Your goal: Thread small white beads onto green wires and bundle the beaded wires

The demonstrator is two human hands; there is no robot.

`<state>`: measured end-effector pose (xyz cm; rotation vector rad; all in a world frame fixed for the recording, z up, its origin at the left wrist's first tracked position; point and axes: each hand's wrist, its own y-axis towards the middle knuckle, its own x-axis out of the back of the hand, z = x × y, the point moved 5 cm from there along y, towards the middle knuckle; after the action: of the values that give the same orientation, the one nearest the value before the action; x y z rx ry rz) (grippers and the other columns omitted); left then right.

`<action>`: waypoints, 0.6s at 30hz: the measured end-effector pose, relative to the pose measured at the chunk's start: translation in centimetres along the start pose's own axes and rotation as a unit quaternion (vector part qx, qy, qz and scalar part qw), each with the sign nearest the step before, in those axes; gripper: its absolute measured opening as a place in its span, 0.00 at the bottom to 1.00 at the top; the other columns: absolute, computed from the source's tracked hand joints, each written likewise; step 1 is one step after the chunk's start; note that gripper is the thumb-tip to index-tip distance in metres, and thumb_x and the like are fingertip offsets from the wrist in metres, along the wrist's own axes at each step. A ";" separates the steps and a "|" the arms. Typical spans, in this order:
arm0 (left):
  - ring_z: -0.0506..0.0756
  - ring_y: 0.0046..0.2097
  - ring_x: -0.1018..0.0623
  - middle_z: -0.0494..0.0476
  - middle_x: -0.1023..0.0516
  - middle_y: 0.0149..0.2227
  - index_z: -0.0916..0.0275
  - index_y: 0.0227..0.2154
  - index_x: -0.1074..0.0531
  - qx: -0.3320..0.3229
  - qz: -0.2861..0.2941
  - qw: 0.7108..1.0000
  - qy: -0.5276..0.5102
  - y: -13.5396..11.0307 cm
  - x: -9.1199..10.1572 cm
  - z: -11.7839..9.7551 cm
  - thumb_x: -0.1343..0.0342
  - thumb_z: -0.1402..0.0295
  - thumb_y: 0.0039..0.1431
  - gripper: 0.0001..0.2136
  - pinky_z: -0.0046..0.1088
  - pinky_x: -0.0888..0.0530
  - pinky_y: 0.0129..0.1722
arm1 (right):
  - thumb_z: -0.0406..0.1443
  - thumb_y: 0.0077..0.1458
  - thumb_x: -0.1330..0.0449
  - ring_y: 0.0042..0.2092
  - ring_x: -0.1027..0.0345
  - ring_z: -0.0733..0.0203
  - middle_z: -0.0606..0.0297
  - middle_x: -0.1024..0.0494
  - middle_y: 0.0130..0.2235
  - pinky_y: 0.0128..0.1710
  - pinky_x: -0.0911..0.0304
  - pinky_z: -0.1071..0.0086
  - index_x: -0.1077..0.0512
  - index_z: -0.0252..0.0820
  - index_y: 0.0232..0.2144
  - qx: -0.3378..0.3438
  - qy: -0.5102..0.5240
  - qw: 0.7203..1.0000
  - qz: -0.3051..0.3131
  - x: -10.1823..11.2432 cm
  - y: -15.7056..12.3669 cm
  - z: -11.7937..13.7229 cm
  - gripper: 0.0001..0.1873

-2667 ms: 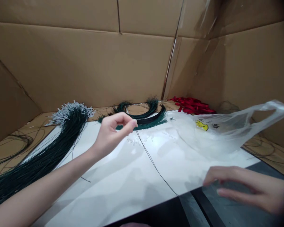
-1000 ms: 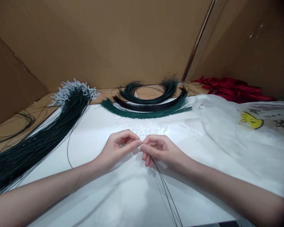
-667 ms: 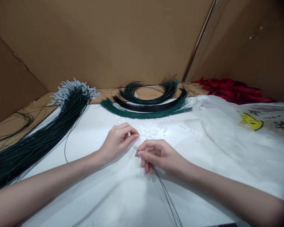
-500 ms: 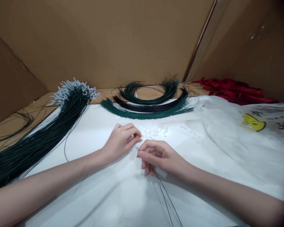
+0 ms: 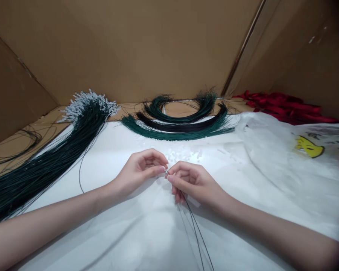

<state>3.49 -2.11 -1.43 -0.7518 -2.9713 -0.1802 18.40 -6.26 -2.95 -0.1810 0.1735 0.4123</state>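
My right hand (image 5: pixel 190 180) pinches a few thin dark wires (image 5: pixel 196 233) that trail toward me over the white sheet (image 5: pixel 130 233). My left hand (image 5: pixel 142 170) is closed in a pinch at the wire tips, fingertip to fingertip with the right hand; it seems to hold a tiny white bead, too small to be sure. Several small white beads (image 5: pixel 186 155) lie scattered on the sheet just beyond both hands.
A long bundle of dark green wires with white bead tips (image 5: pixel 73 135) lies at left. Curved green and black wire bundles (image 5: pixel 180 124) sit at the back. A clear plastic bag (image 5: pixel 293 158) lies right, red pieces (image 5: pixel 282 109) behind it. Cardboard walls (image 5: pixel 135 49) enclose everything.
My left hand went to the scattered beads and came back to the wire tips, meeting my right hand again. The right hand kept its hold on the wires.
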 end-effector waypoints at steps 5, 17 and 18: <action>0.50 0.35 0.21 0.55 0.20 0.33 0.63 0.35 0.25 0.033 0.007 0.992 -0.121 0.0 -0.2 0.9 0.34 0.71 0.54 0.07 0.23 0.24 0.36 | 0.37 0.56 0.36 0.22 0.33 0.69 0.71 0.27 0.22 0.23 0.37 0.76 0.31 0.39 0.30 0.015 -0.049 0.998 -0.022 0.4 -0.1 0.5 0.08; 0.50 0.35 0.20 0.55 0.19 0.32 0.64 0.34 0.24 0.030 0.018 0.989 -0.145 0.0 -0.4 0.8 0.34 0.73 0.53 0.06 0.22 0.24 0.35 | 0.36 0.56 0.37 0.22 0.34 0.69 0.70 0.28 0.22 0.23 0.39 0.75 0.31 0.40 0.29 0.053 -0.105 0.992 -0.037 0.3 -0.5 1.1 0.07; 0.50 0.34 0.20 0.55 0.19 0.33 0.64 0.34 0.24 0.030 0.019 0.989 -0.146 0.0 -0.4 0.8 0.34 0.73 0.53 0.06 0.22 0.24 0.35 | 0.36 0.56 0.37 0.22 0.34 0.69 0.70 0.28 0.22 0.23 0.39 0.75 0.31 0.40 0.29 0.054 -0.107 0.992 -0.037 0.3 -0.6 1.2 0.07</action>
<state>3.82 -2.14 -2.29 -0.8988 -3.2143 0.0248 19.04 -6.42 -1.79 -0.0356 -0.0214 0.3439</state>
